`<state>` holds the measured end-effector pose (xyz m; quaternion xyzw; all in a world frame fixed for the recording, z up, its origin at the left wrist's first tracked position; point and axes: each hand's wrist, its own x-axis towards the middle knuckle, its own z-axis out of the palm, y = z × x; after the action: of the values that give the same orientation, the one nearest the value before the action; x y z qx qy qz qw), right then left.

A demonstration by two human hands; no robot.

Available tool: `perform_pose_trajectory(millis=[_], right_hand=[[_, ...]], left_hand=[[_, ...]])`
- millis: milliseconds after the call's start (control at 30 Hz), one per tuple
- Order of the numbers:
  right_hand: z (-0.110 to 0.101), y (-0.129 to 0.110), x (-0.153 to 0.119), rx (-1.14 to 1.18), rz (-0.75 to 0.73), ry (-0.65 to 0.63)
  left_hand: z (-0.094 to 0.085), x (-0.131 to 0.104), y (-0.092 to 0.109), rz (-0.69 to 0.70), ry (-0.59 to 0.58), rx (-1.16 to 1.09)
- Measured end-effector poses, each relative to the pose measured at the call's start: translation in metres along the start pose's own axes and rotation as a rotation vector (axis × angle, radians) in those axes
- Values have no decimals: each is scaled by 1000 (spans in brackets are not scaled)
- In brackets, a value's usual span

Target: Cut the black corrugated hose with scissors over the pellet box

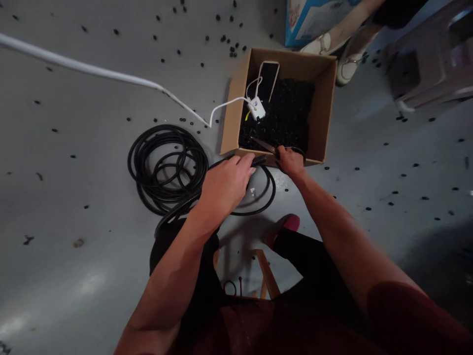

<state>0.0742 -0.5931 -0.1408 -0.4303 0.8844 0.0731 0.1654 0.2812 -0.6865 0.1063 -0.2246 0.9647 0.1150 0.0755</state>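
My left hand point(227, 182) is closed around a black corrugated hose point(259, 160), whose end sticks out to the right of my fingers at the near edge of the box. In my right hand point(291, 160) I grip a pair of scissors point(264, 145), its blades pointing left over the box's near side. The cardboard box point(232, 118) holds a heap of small black pieces point(291, 106). Left of it lies a coil of black hose point(168, 170) on the floor, running toward my left hand.
Inside the box rest a phone point(268, 79) and a white plug block point(256, 108) with a white cable point(111, 74) crossing the floor. Another person's shoes point(346, 66) stand beside the box, near a plastic stool point(428, 59). A blue box point(314, 22) stands behind. Black bits litter the floor.
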Motion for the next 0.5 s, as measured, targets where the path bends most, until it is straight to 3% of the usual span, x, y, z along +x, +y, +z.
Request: perform_pose_trajectory(millis=[133,333,500], right_hand=[[-5,13,21,19,-44,52],[-18,33,60,47,11,111],[-15,37,82,59,14,146]], left_hand=[[-1,1,1,-19,-30,11],[4,2,-2,-29,-63,71],[13,3,-2,17,-97,134]])
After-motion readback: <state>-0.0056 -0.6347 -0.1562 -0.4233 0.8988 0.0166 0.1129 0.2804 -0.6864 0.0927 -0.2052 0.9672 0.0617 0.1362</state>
